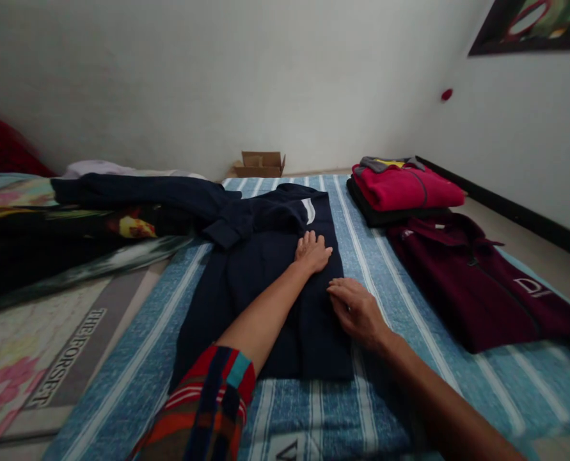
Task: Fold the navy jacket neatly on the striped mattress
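While the left hand (314,251) rests palm down on the navy garment (265,269), fingers slightly spread, the right hand (356,310) curves loosely open, fingertips over its right edge. The left arm, in a plaid sleeve (208,397), reaches forward; the right angles inward. The soft, matte fabric lies on a white-striped blue sheet (400,288).

Navy garment (265,272): partly hidden (beneath left hand (313,252)) | wall picture (538,27): cut off
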Tool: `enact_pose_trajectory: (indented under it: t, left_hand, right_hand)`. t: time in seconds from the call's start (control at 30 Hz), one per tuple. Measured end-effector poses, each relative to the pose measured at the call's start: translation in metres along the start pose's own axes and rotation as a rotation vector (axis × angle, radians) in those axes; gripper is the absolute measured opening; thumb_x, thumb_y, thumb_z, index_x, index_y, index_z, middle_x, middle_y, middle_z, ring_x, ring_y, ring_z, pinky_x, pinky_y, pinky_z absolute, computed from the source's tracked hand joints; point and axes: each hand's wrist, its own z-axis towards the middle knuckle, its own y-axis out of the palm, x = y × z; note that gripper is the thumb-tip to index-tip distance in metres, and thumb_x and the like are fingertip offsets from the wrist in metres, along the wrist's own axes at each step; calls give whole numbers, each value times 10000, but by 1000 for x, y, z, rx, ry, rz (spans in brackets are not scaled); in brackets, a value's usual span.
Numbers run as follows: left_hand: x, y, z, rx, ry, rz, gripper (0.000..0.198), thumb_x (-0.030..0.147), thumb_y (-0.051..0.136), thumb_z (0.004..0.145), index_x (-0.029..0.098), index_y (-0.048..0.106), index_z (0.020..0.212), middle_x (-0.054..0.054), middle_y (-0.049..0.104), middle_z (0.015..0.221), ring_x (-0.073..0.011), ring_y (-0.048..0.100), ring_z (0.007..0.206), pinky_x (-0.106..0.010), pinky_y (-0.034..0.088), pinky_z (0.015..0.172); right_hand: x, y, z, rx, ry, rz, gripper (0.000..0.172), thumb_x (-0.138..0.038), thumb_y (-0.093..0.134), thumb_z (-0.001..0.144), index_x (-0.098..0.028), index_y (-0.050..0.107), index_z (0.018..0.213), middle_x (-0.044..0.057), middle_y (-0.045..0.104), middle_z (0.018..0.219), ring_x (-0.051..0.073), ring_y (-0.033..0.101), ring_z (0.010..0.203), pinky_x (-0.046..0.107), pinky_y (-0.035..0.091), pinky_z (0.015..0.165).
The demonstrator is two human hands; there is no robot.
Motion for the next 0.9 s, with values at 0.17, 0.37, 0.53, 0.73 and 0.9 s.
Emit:
enact_pose_trajectory:
  t: [0.17,0.37,0.53,0.73,0.9]
  left_hand:
    - [-1,-21,-50,-48,130,9,451,394,313,907,112,449,1231,-157,296,1451,-260,207,1356,-417,248,1060]
    - [-17,-17,-115,-58,161,-63,416,310,268,925,138,434,1266,-121,353,1430,-205,244,1349,-381,279,1053]
    - [-25,-11,-130,1,147,-109,418,246,287,916,109,425,1285,-135,361,1423,-174,285,1331,-342,268,1066]
    - [-29,-7,-148,106,134,-258,415,224,304,896,68,489,1233,-152,432,1372,-166,363,1290,-307,300,1067]
    - [-36,0,-163,169,146,-290,419,211,286,887,73,519,1207,-144,469,1344,-166,396,1268,-329,333,1058]
  right_hand:
    - [-22,-3,-5,-109,-13,-50,218,-180,464,856,-160,596,1028,110,612,1080,218,523,1067,420,384,971]
    - [-33,11,0,-376,94,-167,367,-282,466,866,-141,518,1200,145,505,1270,258,418,1207,447,328,1006]
    - [-31,15,-2,-440,159,-223,404,-317,405,899,-124,491,1244,164,445,1346,262,346,1283,464,284,1034]
    - [-52,14,-4,-422,160,-266,429,-357,407,900,-121,501,1246,160,434,1361,275,347,1286,450,260,1058]
    - [-61,30,-11,-438,188,-272,500,-385,373,910,-93,442,1310,164,397,1391,282,311,1307,445,246,1070]
